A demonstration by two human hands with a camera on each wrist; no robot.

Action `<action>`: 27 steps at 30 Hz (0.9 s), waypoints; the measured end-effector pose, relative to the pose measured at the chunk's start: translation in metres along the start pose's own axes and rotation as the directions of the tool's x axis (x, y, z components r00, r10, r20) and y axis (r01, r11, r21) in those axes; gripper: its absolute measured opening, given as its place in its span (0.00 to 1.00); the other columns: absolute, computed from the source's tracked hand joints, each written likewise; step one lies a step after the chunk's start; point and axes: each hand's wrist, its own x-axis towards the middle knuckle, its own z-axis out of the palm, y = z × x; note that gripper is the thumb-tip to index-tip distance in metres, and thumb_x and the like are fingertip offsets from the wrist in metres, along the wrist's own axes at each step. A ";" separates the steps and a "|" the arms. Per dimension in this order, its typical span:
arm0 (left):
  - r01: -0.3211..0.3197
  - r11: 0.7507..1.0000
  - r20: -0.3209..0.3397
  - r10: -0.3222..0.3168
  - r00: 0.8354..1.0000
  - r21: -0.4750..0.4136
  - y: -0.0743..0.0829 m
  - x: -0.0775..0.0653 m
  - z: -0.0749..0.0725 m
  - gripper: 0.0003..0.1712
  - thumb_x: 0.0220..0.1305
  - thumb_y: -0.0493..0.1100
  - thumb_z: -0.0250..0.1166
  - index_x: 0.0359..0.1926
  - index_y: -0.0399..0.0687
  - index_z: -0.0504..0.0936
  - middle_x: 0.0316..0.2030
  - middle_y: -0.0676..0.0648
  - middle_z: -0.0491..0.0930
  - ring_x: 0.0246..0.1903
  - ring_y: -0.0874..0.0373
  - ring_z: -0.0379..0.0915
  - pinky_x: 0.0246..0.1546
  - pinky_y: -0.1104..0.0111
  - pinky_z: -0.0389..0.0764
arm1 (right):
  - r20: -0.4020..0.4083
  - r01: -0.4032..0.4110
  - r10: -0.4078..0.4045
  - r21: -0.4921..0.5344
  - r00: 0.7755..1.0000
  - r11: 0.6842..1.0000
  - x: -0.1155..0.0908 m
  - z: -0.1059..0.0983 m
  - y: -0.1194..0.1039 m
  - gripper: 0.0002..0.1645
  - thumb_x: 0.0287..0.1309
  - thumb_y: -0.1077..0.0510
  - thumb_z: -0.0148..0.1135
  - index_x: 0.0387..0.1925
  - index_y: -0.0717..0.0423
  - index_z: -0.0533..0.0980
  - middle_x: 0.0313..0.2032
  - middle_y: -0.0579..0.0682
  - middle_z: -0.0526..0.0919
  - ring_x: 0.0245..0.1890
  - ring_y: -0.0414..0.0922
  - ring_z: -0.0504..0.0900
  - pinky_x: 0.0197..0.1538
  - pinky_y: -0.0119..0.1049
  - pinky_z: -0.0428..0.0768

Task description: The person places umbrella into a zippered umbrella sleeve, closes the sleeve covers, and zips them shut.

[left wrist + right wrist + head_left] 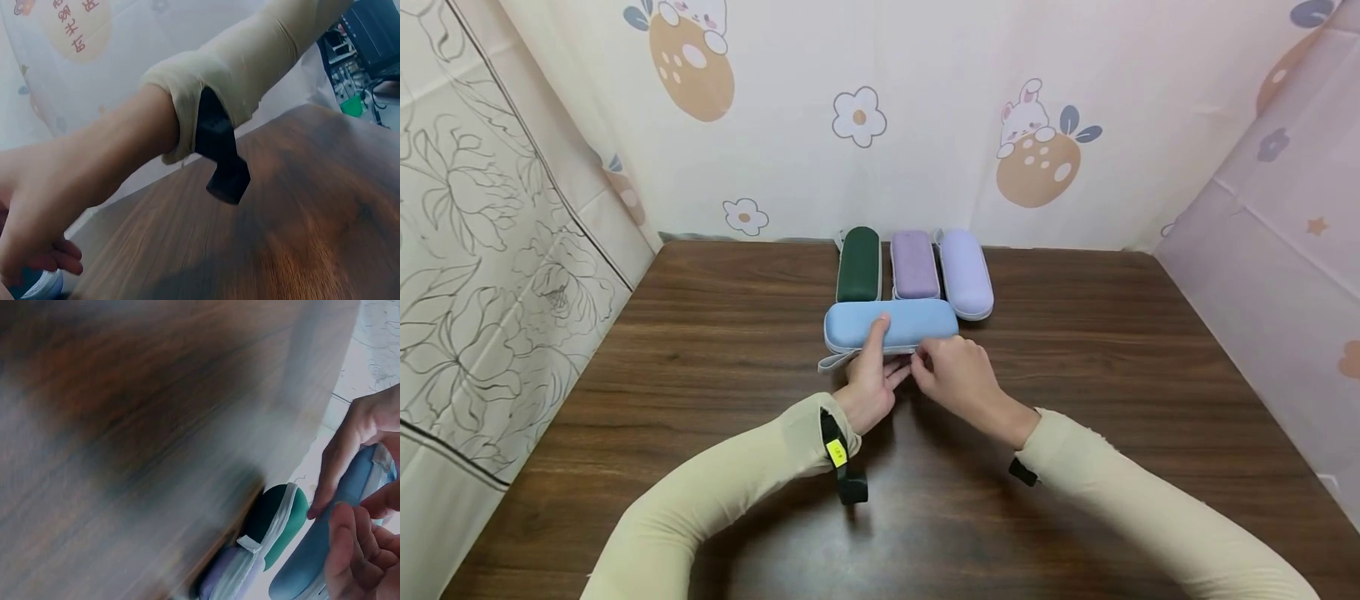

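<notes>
A light blue zippered hard case (pixel 925 320) lies crosswise in front of the person, its grey wrist loop (pixel 835 362) hanging at the left end. My left hand (pixel 867 390) holds it with the thumb on the lid and the fingers under the front side. At the zipper seam near the right end, my right hand (pixel 964 371) pinches with thumb and forefinger; the zipper pull itself is hidden by them. In the right wrist view, curled fingers (pixel 350 547) are close against the blue case. The left wrist view shows the right hand (pixel 44 200) partly cut off.
Behind the blue case stand a dark green case (pixel 859 265), a mauve case (pixel 915 265) and a lavender case (pixel 966 273), side by side. They are near the back edge of the brown wooden table (pixel 715 333). Patterned curtains (pixel 925 125) enclose the table.
</notes>
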 end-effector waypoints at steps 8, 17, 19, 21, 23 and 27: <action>-0.073 0.994 -0.002 0.073 0.997 -0.077 0.007 0.007 -0.006 0.32 0.56 0.44 0.68 0.59 0.39 0.66 0.51 0.36 0.74 0.49 0.43 0.75 0.49 0.53 0.77 | 0.031 -0.118 0.116 0.053 0.993 0.992 -0.008 -0.012 0.014 0.11 0.51 0.63 0.60 0.16 0.52 0.75 0.11 0.40 0.67 0.13 0.39 0.66 0.17 0.35 0.66; -0.073 0.997 0.051 0.073 0.996 -0.014 0.015 0.015 -0.025 0.30 0.56 0.41 0.67 0.58 0.40 0.67 0.49 0.35 0.75 0.43 0.42 0.77 0.44 0.51 0.79 | 0.047 -0.122 0.117 0.118 0.992 0.986 -0.013 -0.023 0.028 0.09 0.51 0.64 0.61 0.18 0.53 0.78 0.13 0.40 0.69 0.14 0.37 0.66 0.20 0.34 0.66; -0.054 0.998 0.089 0.053 0.995 0.009 0.018 0.016 -0.029 0.30 0.57 0.42 0.66 0.59 0.40 0.66 0.51 0.35 0.74 0.46 0.41 0.76 0.45 0.50 0.78 | 0.047 -0.119 0.114 0.130 0.992 0.984 -0.013 -0.025 0.033 0.08 0.51 0.64 0.61 0.19 0.53 0.78 0.13 0.40 0.69 0.15 0.37 0.66 0.20 0.34 0.66; -0.016 0.999 0.146 0.008 0.989 0.049 0.022 0.017 -0.034 0.31 0.59 0.42 0.64 0.61 0.40 0.64 0.53 0.34 0.73 0.50 0.40 0.74 0.48 0.49 0.76 | 0.048 -0.102 0.096 0.149 0.994 0.984 -0.012 -0.027 0.039 0.08 0.51 0.65 0.62 0.20 0.54 0.78 0.14 0.40 0.71 0.15 0.37 0.67 0.20 0.33 0.67; 0.037 0.996 0.205 -0.054 0.977 0.087 0.026 0.019 -0.039 0.32 0.61 0.42 0.63 0.63 0.40 0.61 0.56 0.33 0.71 0.54 0.39 0.70 0.51 0.48 0.74 | 0.052 -0.072 0.064 0.187 0.997 0.980 -0.011 -0.029 0.046 0.07 0.51 0.67 0.64 0.21 0.55 0.79 0.15 0.40 0.72 0.16 0.37 0.68 0.20 0.33 0.68; 0.140 0.981 0.248 -0.170 0.954 0.135 0.036 0.025 -0.049 0.35 0.61 0.42 0.63 0.65 0.39 0.58 0.59 0.32 0.68 0.58 0.39 0.66 0.55 0.46 0.69 | 0.086 -0.003 -0.021 0.273 0.996 0.962 -0.010 -0.031 0.055 0.08 0.49 0.68 0.67 0.22 0.55 0.80 0.17 0.40 0.75 0.17 0.36 0.70 0.22 0.32 0.71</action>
